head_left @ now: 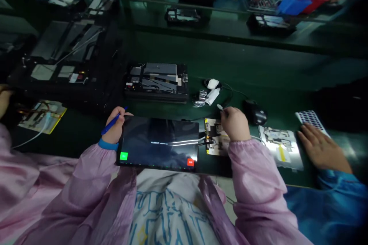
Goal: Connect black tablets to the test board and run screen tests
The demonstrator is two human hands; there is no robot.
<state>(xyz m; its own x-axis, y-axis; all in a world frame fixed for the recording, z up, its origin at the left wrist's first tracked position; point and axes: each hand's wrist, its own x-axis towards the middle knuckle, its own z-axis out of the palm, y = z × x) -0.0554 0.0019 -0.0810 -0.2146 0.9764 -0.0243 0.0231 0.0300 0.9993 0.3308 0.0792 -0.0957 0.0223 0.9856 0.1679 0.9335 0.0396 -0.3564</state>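
My left hand [116, 126] grips a blue pen [113, 121] and rests at the left edge of a black tablet [158, 143]. The tablet's lit screen shows a green button and a red button in its lower corners. My right hand [235, 124] pinches a small white piece [220, 107] between its fingers. Just below that hand lies a yellow-and-white circuit panel with black cables [216, 136], touching the tablet's right edge. The pen's tip is hidden by my left hand.
An opened device [156, 80] sits in a black fixture behind the tablet. White packets and a cable [211, 92] lie nearby, next to a black mouse [254, 111]. A co-worker's hand [322, 149] in a blue sleeve rests beside a metal plate [280, 147].
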